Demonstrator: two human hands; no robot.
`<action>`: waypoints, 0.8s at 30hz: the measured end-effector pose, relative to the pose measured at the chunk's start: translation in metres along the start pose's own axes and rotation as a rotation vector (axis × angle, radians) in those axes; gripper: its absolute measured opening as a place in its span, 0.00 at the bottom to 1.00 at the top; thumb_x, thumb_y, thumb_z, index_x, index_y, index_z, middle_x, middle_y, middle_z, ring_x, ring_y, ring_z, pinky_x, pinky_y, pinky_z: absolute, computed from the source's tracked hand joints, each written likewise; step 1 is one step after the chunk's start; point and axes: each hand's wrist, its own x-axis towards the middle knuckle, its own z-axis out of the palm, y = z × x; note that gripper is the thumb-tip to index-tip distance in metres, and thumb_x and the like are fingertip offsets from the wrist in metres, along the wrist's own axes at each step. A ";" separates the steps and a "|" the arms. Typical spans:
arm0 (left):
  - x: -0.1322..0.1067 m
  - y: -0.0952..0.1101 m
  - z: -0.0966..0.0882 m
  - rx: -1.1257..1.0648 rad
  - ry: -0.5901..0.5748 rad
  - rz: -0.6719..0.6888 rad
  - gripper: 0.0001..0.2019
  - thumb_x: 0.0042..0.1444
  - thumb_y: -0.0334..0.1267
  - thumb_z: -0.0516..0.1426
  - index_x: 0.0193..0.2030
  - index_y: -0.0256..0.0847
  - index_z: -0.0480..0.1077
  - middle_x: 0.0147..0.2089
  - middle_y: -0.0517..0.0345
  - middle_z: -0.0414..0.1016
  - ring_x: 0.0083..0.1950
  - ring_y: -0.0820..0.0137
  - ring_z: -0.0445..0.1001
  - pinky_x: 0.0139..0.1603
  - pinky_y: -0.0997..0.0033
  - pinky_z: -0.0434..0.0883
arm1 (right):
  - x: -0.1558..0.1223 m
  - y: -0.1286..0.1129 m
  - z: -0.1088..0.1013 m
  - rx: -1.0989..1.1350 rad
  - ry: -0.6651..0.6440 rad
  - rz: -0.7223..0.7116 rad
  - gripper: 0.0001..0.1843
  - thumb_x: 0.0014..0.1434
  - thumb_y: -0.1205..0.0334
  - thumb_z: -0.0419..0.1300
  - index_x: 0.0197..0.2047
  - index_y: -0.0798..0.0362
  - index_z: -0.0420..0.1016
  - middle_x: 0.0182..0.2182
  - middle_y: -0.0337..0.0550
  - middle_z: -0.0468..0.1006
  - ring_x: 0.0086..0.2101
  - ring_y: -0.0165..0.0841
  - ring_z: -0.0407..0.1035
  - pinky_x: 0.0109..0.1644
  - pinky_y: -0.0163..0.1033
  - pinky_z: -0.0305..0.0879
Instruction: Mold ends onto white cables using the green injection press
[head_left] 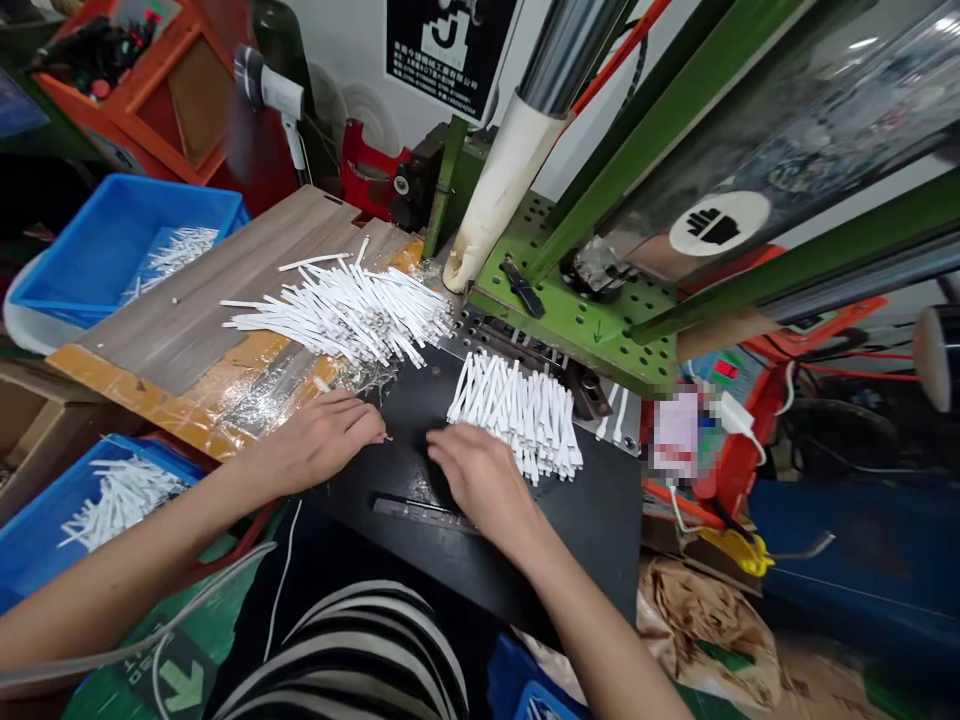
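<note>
My left hand [334, 435] is over the left side of the black work plate [420, 415]. Its fingers are pinched together, and a tiny bit of something shows at the tips, too small to name. My right hand [484, 478] hovers over the middle of the plate, fingers loosely stretched to the left and nothing visible in them. Just beyond it lies a neat row of short white strips [517, 410], like cable pieces. Further left, a loose heap of the same white strips [352, 305] covers part of the wooden board [187, 320].
A green press frame [592, 310] with a white-sleeved column [502, 190] stands behind the plate. Blue bins [97, 240] with more strips are at the left. A metal bar [420, 510] lies on the plate's near side. An orange control box [750, 400] is at right.
</note>
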 end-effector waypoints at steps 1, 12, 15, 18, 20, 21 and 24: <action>-0.002 0.000 -0.001 -0.021 0.033 -0.011 0.10 0.71 0.33 0.47 0.39 0.39 0.67 0.38 0.57 0.75 0.39 0.70 0.72 0.44 0.68 0.67 | 0.023 -0.002 -0.002 -0.070 0.019 0.054 0.13 0.68 0.68 0.53 0.43 0.53 0.80 0.35 0.49 0.78 0.37 0.39 0.75 0.42 0.41 0.71; 0.008 0.014 -0.014 -0.591 0.180 -0.340 0.10 0.69 0.37 0.51 0.44 0.39 0.74 0.33 0.59 0.75 0.28 0.78 0.74 0.30 0.79 0.71 | 0.104 0.002 -0.002 -0.284 -0.136 0.305 0.11 0.61 0.74 0.55 0.41 0.57 0.78 0.38 0.58 0.80 0.40 0.48 0.77 0.41 0.43 0.66; 0.002 0.020 -0.006 -0.870 0.169 -0.423 0.14 0.69 0.37 0.50 0.54 0.39 0.74 0.37 0.54 0.79 0.33 0.75 0.78 0.35 0.77 0.76 | 0.058 0.001 -0.008 -0.297 -0.117 0.293 0.12 0.62 0.75 0.52 0.39 0.56 0.77 0.36 0.54 0.79 0.37 0.44 0.76 0.40 0.41 0.64; -0.009 0.031 0.005 -0.939 0.243 -0.525 0.09 0.64 0.36 0.59 0.49 0.40 0.77 0.38 0.55 0.80 0.36 0.73 0.79 0.36 0.77 0.76 | 0.013 -0.001 -0.015 -0.254 -0.021 0.295 0.10 0.66 0.70 0.52 0.39 0.55 0.75 0.37 0.51 0.76 0.33 0.40 0.74 0.37 0.40 0.62; -0.017 0.040 0.011 -0.815 0.360 -0.532 0.06 0.60 0.34 0.62 0.43 0.42 0.79 0.38 0.56 0.78 0.36 0.74 0.78 0.34 0.78 0.75 | -0.014 0.000 -0.018 -0.145 0.037 0.289 0.08 0.66 0.67 0.52 0.38 0.54 0.72 0.36 0.48 0.76 0.31 0.37 0.72 0.35 0.39 0.61; -0.021 0.045 0.013 -0.739 0.398 -0.498 0.06 0.60 0.32 0.62 0.42 0.43 0.80 0.39 0.56 0.78 0.37 0.74 0.77 0.34 0.79 0.74 | -0.026 0.001 -0.018 -0.057 0.046 0.291 0.07 0.66 0.67 0.53 0.38 0.53 0.71 0.33 0.45 0.75 0.29 0.35 0.71 0.34 0.38 0.61; -0.030 0.058 0.017 -0.621 0.367 -0.310 0.12 0.61 0.25 0.59 0.47 0.44 0.78 0.43 0.56 0.78 0.41 0.74 0.77 0.38 0.78 0.75 | -0.058 0.009 -0.013 0.277 0.022 0.334 0.07 0.66 0.64 0.55 0.34 0.50 0.68 0.25 0.36 0.73 0.25 0.31 0.68 0.31 0.34 0.60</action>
